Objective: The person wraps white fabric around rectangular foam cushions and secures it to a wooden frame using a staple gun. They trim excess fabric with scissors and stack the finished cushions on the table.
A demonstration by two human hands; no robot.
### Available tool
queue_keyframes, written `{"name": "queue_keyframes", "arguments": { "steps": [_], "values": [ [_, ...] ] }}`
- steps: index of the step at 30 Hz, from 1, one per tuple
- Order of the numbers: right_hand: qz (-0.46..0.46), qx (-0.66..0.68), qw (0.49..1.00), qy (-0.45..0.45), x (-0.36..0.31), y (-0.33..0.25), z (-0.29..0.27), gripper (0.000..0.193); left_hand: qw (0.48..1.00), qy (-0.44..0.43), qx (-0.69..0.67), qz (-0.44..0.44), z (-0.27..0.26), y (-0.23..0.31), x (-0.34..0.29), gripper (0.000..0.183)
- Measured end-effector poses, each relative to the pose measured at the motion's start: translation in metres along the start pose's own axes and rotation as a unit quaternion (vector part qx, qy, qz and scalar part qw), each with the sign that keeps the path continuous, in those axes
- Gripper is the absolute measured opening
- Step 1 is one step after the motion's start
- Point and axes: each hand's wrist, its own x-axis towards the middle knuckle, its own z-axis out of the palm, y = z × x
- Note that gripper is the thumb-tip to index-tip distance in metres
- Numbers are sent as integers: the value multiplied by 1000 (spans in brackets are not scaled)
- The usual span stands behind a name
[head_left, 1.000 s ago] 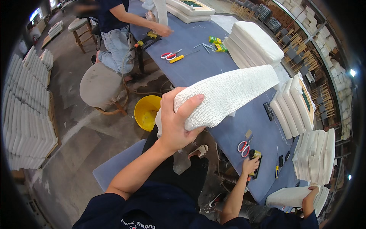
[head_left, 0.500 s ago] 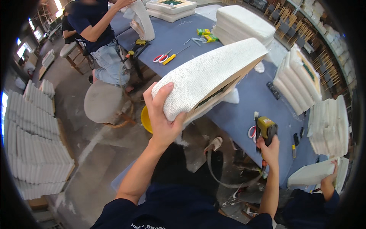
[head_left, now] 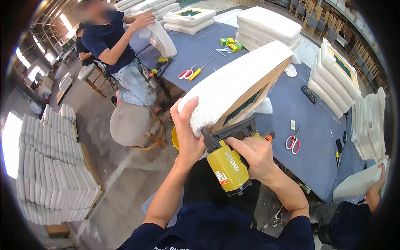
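My left hand (head_left: 188, 129) grips the near end of a white upholstered seat cushion (head_left: 237, 79), thumb underneath and fingers over the fabric. The cushion is tilted up on edge, its wooden frame (head_left: 246, 98) and a dark green underside facing right. In my right hand (head_left: 256, 156) is a yellow pneumatic staple gun (head_left: 229, 168), fingers wrapped round its handle. The gun's black nose lies against or very near the cushion's lower edge, beside my left thumb; exact contact cannot be told.
On the blue-covered table (head_left: 283, 121) lie red-handled scissors (head_left: 293, 143), a yellow screwdriver (head_left: 196, 74) and a black remote-like object (head_left: 308, 95). Stacked cushions (head_left: 268, 25) stand behind and right. A stool (head_left: 131, 125) is at left. Co-workers handle cushions at upper left and lower right.
My right hand has brought the staple gun from above the table on the right, leftward to the cushion's near edge, and turned it. My left hand keeps its grip.
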Motion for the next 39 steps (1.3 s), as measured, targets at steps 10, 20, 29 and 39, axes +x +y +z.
{"name": "queue_keyframes", "arguments": {
  "steps": [10, 20, 29, 39],
  "values": [
    [34, 38, 999, -4, -16, 11, -14, 43, 999, -8, 22, 26, 6, 10, 0, 88],
    [564, -281, 775, 55, -228, 129, -79, 55, 958, -161, -37, 236, 7, 8, -11, 72],
    [530, -443, 701, 176, -430, 174, -115, 38, 903, -345, 145, 211, -98, -125, -110, 88],
    [667, 429, 505, 340, -341, 69, 101, 41, 793, -578, 153, 116, 36, -76, -139, 76]
  ]
}}
